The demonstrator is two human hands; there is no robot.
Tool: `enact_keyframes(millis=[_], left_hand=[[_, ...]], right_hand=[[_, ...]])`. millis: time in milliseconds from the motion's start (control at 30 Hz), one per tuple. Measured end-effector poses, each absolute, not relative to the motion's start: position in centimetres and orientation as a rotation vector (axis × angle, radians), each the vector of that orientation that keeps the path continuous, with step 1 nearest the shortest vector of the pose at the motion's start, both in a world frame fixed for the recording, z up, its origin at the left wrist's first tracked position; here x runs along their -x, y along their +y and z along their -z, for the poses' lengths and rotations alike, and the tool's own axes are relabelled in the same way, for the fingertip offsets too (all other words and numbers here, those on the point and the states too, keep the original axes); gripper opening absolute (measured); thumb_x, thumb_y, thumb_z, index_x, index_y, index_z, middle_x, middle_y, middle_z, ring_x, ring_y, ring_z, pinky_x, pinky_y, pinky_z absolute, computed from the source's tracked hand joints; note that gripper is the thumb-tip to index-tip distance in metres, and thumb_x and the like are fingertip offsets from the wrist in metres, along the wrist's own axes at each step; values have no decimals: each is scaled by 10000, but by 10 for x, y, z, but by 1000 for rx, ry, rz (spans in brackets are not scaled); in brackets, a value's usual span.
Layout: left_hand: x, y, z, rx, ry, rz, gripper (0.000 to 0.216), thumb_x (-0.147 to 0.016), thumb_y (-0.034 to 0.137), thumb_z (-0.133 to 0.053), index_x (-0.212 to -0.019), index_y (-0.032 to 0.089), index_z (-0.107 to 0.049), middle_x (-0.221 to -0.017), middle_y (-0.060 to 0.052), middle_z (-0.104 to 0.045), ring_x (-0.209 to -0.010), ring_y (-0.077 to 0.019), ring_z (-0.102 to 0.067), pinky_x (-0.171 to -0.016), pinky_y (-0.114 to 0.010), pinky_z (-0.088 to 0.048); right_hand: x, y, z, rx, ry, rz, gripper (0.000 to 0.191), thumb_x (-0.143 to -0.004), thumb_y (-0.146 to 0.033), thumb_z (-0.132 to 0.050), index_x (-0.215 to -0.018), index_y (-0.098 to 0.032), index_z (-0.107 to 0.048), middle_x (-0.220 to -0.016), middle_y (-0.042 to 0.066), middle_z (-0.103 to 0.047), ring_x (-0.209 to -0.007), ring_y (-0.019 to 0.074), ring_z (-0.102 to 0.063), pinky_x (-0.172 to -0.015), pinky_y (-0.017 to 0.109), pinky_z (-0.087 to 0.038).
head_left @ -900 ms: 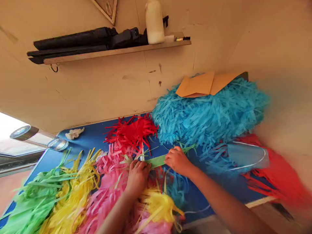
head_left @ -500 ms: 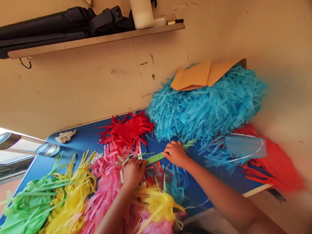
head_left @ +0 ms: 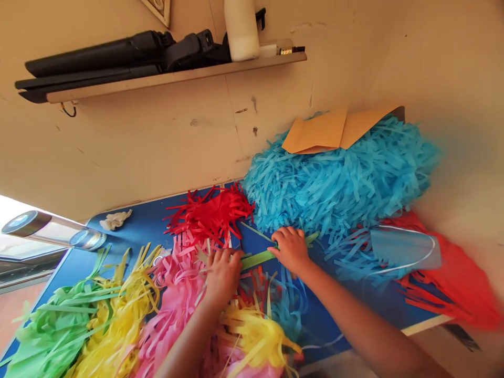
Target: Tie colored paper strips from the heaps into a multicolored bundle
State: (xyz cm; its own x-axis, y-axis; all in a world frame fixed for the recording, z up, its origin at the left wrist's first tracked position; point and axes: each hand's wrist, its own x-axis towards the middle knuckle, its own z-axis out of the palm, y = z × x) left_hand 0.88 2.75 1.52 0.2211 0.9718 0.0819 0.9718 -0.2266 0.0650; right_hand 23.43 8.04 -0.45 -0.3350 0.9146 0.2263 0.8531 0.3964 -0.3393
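A long green paper strip (head_left: 258, 258) lies across the blue table (head_left: 134, 231), and both hands press on it. My left hand (head_left: 222, 274) holds down its left end, beside the pink fringe (head_left: 177, 294). My right hand (head_left: 290, 250) pins its right part, just in front of the big blue fringe pile (head_left: 338, 178). A red fringe bunch (head_left: 210, 212) lies just beyond the hands. Yellow fringe (head_left: 252, 336) spreads under my left forearm.
Green fringe (head_left: 51, 325) and more yellow fringe (head_left: 118, 310) lie at the left. Brown paper sheets (head_left: 334, 130) rest on the blue pile. Red fringe (head_left: 457, 278) and a light blue sheet (head_left: 401, 248) lie at the right. A wall shelf (head_left: 177, 76) carries black objects and a white bottle (head_left: 241, 29).
Both hands stay on the green strip; the right hand has flattened and slid slightly right along it. The view has shifted a little.
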Motion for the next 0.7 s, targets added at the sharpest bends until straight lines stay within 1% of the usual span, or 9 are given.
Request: enact_keyframes(millis=[33,100,133,200,300,367,500,600,700], left_hand=[[-9,28,-17,2523,-1868,159,232,-893,199,-564,-1060,286,-700,-1078,-52,-704,-1077,-270,-568,-966,-453,-352],[-10,29,-21,2627,-1723,142,256,-867,144,-578,-995,319,-714,-1012,-19,-715,-1053,-253,-573,-975,-449,-352],[-11,30,-23,2650,-1677,139,243,-857,137,-584,-962,310,-719,-976,-18,-717,-1024,-253,-579,-973,-460,-353],[-13,31,-25,2660,-1620,150,185,-845,167,-600,-936,275,-719,-945,-32,-714,-990,-260,-581,-979,-488,-349],[-17,31,-25,2639,-1592,188,124,-845,266,-620,-919,226,-711,-934,-57,-708,-1003,-278,-574,-1015,-522,-322],[-19,29,-23,2615,-1601,214,138,-851,295,-615,-912,211,-705,-929,-64,-708,-1006,-283,-575,-1021,-531,-316],[-21,27,-14,2564,-1641,260,144,-880,199,-559,-893,212,-702,-888,-53,-715,-960,-268,-595,-1003,-532,-323],[-20,25,-11,2534,-1675,296,170,-896,165,-545,-877,218,-705,-860,-48,-722,-943,-269,-603,-996,-545,-319],[-17,20,-10,2530,-1694,327,197,-905,150,-541,-907,236,-718,-897,-49,-736,-962,-274,-608,-991,-547,-320]], right_hand=[[-235,78,2,1397,-2324,-196,102,-872,-317,-696,-926,-231,-683,-1022,43,-691,-1030,245,-536,-909,421,-277],[-234,75,0,1095,-2450,-185,39,-881,-282,-676,-903,-251,-686,-1018,11,-704,-1070,229,-529,-992,458,-220],[-233,74,0,980,-2510,-196,33,-887,-269,-664,-870,-250,-685,-980,-3,-713,-1050,216,-537,-1015,467,-198],[-229,74,3,888,-2591,-205,104,-901,-241,-635,-807,-240,-680,-899,-18,-720,-986,196,-553,-1027,473,-187],[-225,80,9,935,-2610,-186,190,-930,-207,-582,-767,-222,-678,-872,-4,-719,-922,182,-557,-1004,454,-220],[-224,82,11,986,-2584,-177,198,-951,-206,-552,-802,-207,-683,-891,20,-717,-909,179,-557,-987,439,-243],[-224,80,7,1043,-2546,-173,214,-969,-199,-520,-821,-198,-674,-896,30,-710,-911,181,-558,-977,425,-257],[-221,74,0,1055,-2534,-169,103,-935,-276,-598,-918,-213,-678,-981,27,-704,-984,203,-548,-976,427,-264],[-219,72,-4,1062,-2569,-202,120,-904,-303,-652,-988,-228,-689,-1028,36,-696,-1033,220,-528,-977,431,-262]])
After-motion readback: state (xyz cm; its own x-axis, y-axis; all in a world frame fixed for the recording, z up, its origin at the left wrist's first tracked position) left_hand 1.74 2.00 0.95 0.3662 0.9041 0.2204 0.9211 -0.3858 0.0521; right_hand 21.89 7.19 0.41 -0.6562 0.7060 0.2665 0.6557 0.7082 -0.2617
